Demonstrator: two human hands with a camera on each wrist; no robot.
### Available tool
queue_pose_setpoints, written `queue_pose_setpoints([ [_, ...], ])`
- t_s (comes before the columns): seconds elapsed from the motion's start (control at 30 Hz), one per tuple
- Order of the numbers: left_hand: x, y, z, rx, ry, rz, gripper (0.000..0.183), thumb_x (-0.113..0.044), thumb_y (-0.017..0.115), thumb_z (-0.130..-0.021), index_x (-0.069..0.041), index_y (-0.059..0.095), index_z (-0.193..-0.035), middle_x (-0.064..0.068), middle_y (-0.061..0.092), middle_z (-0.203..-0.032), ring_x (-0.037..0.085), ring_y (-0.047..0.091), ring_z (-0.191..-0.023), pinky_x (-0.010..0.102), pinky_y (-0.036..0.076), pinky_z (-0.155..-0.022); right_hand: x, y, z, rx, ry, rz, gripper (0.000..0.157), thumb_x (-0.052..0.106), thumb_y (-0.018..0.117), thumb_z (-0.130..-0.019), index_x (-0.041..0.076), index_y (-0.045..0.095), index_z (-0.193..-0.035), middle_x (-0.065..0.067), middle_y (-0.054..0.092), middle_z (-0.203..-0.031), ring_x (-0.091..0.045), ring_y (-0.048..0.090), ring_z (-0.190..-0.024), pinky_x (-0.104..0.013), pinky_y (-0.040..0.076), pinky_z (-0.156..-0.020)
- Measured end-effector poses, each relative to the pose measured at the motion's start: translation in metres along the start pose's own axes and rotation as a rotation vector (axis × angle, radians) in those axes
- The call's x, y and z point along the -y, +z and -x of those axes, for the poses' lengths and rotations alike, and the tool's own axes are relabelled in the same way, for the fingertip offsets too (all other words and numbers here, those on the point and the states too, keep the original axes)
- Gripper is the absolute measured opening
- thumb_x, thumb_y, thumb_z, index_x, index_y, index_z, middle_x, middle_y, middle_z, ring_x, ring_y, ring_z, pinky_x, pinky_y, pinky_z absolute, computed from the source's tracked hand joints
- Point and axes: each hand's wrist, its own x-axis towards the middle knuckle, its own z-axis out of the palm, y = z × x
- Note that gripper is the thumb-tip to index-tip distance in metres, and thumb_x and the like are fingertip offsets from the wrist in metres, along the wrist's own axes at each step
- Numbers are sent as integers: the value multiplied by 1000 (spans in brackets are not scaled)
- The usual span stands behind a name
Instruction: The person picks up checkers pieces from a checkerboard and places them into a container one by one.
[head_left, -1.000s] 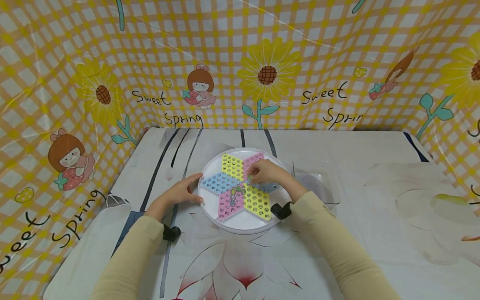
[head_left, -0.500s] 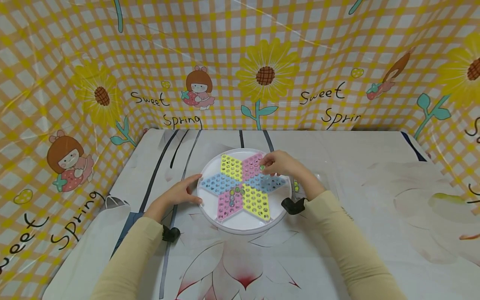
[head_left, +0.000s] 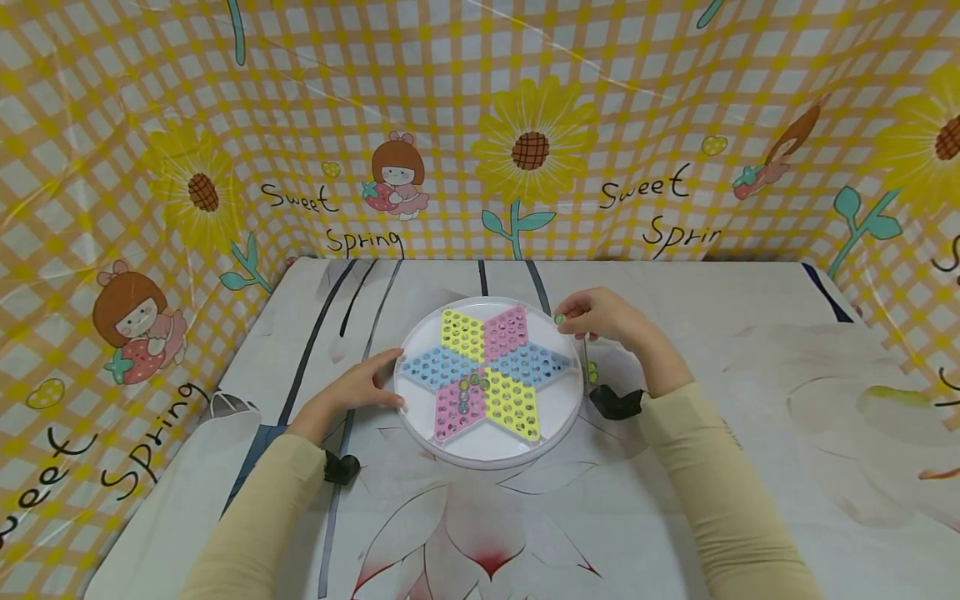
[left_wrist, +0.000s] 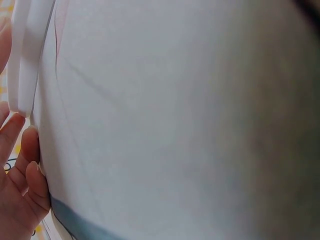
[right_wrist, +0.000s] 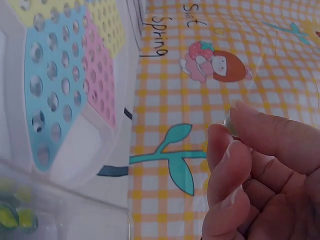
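A round white Chinese checkers board point(head_left: 420, 417) with a star of pink, yellow and blue points lies on the table. Several glass marbles point(head_left: 464, 395) sit in its holes, mostly on the near pink point. At the left rim rests my left hand point(head_left: 352, 390), thumb and fingers spread apart; in the left wrist view its fingertips are right at the white edge. My right hand point(head_left: 611, 321) is beyond the board's upper right rim, above the table. Between thumb and forefinger it pinches a green marble point(right_wrist: 230, 123), partly hidden by the fingertips.
Beside the board's right edge stands a clear plastic box point(right_wrist: 95, 220) with several yellow-green marbles point(right_wrist: 25, 218), partly under my right arm. A checked sunflower cloth point(head_left: 442, 67) hangs behind the table. A white strapped item point(head_left: 234, 404) lies at the left edge.
My right hand has moved right, from over the board's centre to past its upper right rim, with the green marble in its fingers. My left hand has stayed at the rim.
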Motion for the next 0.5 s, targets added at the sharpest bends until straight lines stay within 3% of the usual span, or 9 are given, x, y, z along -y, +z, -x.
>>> queue_pose_setpoints([
  [0.5,-1,0,1,-3,-12,-11,90,-30,77,-73,-11,26,-144,14,45,-123,19,43,-73,30,37,-64,-31,-31,17,-41,55,3,35,19,59,-88,-3,56,-115,-8,59,-91,-19,54,-76,-32,46,-68],
])
